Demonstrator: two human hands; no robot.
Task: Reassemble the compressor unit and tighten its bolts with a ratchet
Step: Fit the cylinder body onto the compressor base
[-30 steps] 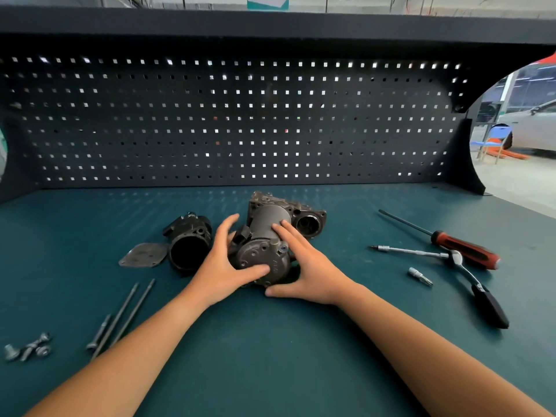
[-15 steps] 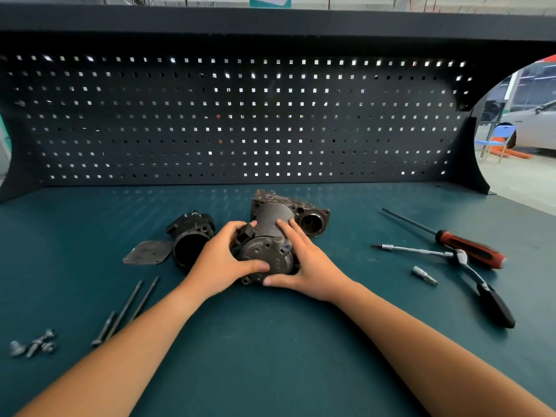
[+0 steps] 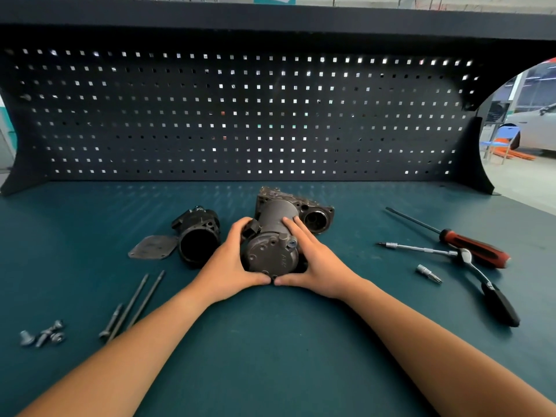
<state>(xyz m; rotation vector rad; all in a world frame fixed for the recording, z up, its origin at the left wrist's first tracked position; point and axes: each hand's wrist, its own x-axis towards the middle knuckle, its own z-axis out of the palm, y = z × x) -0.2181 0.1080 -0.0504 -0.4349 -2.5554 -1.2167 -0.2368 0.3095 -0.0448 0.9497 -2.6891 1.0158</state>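
The grey compressor unit [image 3: 272, 251] lies at the middle of the bench, its round end cap facing me. My left hand [image 3: 230, 263] wraps its left side and my right hand [image 3: 316, 260] its right side, thumbs meeting under the cap. A black cylindrical housing [image 3: 198, 239] lies to the left, with a flat grey plate [image 3: 153, 247] beside it. Long bolts [image 3: 135, 302] lie at front left, short bolts [image 3: 45, 334] further left. The ratchet [image 3: 478, 278] with an extension lies at the right, a loose bit [image 3: 427, 272] next to it.
A red-handled screwdriver [image 3: 469, 242] lies beyond the ratchet at the right. A black pegboard [image 3: 240, 115] closes the back of the green bench [image 3: 270, 356]. The bench's right edge opens onto a workshop floor with a car.
Both hands have closed in around the compressor's end cap, thumbs coming together beneath it. The unit has stayed in about the same place.
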